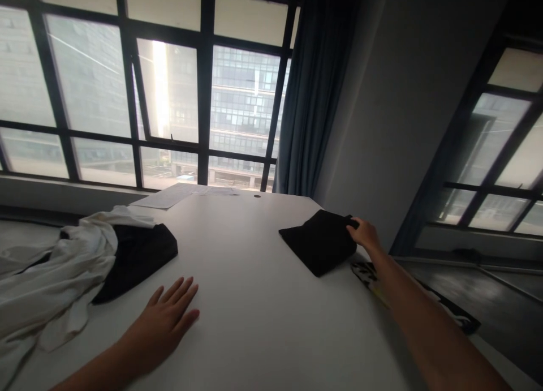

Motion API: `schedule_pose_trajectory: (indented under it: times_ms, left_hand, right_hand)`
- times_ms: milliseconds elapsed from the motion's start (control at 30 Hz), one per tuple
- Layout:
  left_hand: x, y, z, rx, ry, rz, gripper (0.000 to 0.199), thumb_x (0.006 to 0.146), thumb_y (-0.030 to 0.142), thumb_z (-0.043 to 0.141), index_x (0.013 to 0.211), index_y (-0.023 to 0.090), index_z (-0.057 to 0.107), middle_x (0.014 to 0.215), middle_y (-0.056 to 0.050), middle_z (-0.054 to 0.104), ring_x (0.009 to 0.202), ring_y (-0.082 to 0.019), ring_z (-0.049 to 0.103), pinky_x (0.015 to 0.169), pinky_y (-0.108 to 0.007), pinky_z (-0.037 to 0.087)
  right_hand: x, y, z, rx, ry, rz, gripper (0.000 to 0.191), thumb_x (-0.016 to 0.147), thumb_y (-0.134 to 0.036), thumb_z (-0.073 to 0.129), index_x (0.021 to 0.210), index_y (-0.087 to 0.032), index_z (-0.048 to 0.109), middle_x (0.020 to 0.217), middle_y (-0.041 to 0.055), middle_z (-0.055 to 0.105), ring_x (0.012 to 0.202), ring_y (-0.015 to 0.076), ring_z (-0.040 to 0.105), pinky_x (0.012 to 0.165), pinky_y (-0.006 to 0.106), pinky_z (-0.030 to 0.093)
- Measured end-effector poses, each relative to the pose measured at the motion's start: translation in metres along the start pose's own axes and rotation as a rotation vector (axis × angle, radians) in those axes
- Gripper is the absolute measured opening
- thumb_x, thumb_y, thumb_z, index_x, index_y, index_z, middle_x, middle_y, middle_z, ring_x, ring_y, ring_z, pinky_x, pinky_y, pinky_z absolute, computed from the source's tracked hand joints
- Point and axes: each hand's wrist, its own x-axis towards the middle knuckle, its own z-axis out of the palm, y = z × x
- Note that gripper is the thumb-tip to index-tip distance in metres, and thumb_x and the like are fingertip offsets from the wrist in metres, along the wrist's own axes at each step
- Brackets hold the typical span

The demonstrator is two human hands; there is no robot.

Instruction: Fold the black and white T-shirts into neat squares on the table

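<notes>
My right hand (363,232) grips the right corner of a black flat piece (320,241), which looks like folded cloth, at the right side of the white table (237,323). My left hand (169,317) is over the table at the lower left, palm down with its fingers spread, and holds nothing. Beyond and to the left of it lies a dark cloth (138,252), partly covered by a crumpled white cloth (76,266). A patterned black and white item (452,312) sits at the table's right edge, partly hidden behind my right forearm.
Sheets of paper (167,196) lie at the far left end of the table. Near the far edge is a small dark round spot (257,196). Windows, a blue curtain (316,97) and a grey column (373,108) stand beyond the table.
</notes>
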Motion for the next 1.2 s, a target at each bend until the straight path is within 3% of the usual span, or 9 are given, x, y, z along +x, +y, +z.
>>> schedule_pose_trajectory:
  times_ms: [200,333,433,533,667,800,933,1033,1200]
  left_hand:
    - [0.000,-0.004,0.005,0.042,0.005,-0.020,0.065,0.094,0.062,0.033,0.150,0.030,0.039,0.157,-0.003,0.032,0.147,-0.032,0.027,0.118,-0.056,0.022]
    - [-0.001,-0.002,0.002,0.085,0.003,-0.032,0.063,0.096,0.058,0.032,0.150,0.028,0.040,0.157,-0.003,0.032,0.148,-0.030,0.026,0.119,-0.054,0.022]
    - [-0.001,0.003,-0.002,0.100,-0.006,-0.035,0.064,0.096,0.057,0.032,0.150,0.025,0.042,0.158,-0.004,0.032,0.148,-0.030,0.026,0.119,-0.054,0.023]
    - [-0.004,0.014,-0.009,0.091,-0.033,-0.048,0.065,0.096,0.055,0.030,0.150,0.021,0.042,0.159,-0.007,0.032,0.149,-0.031,0.024,0.118,-0.054,0.022]
    - [-0.001,0.027,-0.027,0.104,-0.063,-0.049,0.066,0.096,0.054,0.031,0.149,0.016,0.044,0.159,-0.012,0.033,0.148,-0.032,0.026,0.116,-0.056,0.023]
    - [0.020,0.013,-0.052,0.095,-0.148,-0.003,0.053,0.097,0.051,0.034,0.132,0.023,0.062,0.146,-0.012,0.054,0.134,-0.029,0.049,0.109,-0.044,0.036]
    - [0.036,-0.017,-0.066,0.115,0.011,-0.342,0.048,0.093,0.043,0.043,0.131,0.020,0.061,0.140,-0.019,0.058,0.132,-0.041,0.047,0.108,-0.064,0.027]
    - [0.038,-0.033,-0.066,0.080,0.113,-0.465,0.041,0.091,0.029,0.047,0.121,0.011,0.067,0.131,-0.027,0.061,0.125,-0.045,0.052,0.103,-0.069,0.027]
    - [0.045,-0.015,-0.059,-0.040,0.160,-0.311,0.034,0.083,0.010,0.050,0.110,0.012,0.071,0.113,-0.021,0.071,0.108,-0.034,0.065,0.094,-0.047,0.044]
  right_hand:
    - [0.014,0.081,0.014,-0.155,0.037,0.164,0.060,0.088,-0.038,0.057,0.139,-0.005,0.054,0.122,0.0287,0.064,0.115,0.0365,0.062,0.092,0.044,0.048]
    - [-0.008,0.096,0.014,-0.260,-0.175,0.307,0.075,0.089,-0.056,0.052,0.144,-0.005,0.046,0.134,0.0319,0.053,0.120,0.0401,0.058,0.093,0.049,0.048]
    - [-0.031,0.089,0.003,-0.279,-0.329,0.210,0.069,0.091,-0.057,0.046,0.139,-0.008,0.053,0.136,0.0273,0.055,0.123,0.0392,0.055,0.097,0.050,0.045]
    - [-0.062,0.065,-0.008,-0.245,-0.364,0.027,0.066,0.091,-0.057,0.047,0.136,-0.010,0.057,0.135,0.0235,0.058,0.123,0.0362,0.056,0.100,0.046,0.045]
    - [-0.114,0.005,-0.011,-0.145,-0.457,-0.185,0.063,0.087,-0.058,0.052,0.130,-0.013,0.062,0.132,0.0208,0.060,0.117,0.0350,0.061,0.099,0.045,0.046]
    - [-0.169,-0.073,-0.013,-0.053,-0.707,-0.418,0.050,0.085,-0.053,0.058,0.117,-0.016,0.070,0.123,0.0182,0.067,0.116,0.0342,0.060,0.102,0.043,0.045]
    - [-0.215,-0.139,-0.020,-0.220,-0.826,-0.420,0.053,0.088,-0.055,0.054,0.120,-0.013,0.066,0.128,0.0213,0.062,0.116,0.0361,0.058,0.097,0.046,0.046]
    - [-0.237,-0.163,-0.024,-0.244,-0.739,-0.364,0.053,0.092,-0.052,0.047,0.127,-0.014,0.060,0.135,0.0212,0.056,0.122,0.0351,0.055,0.097,0.046,0.044]
    - [-0.250,-0.160,-0.026,-0.167,-0.634,-0.351,0.053,0.093,-0.054,0.045,0.126,-0.015,0.062,0.132,0.0202,0.058,0.123,0.0339,0.054,0.099,0.046,0.041]
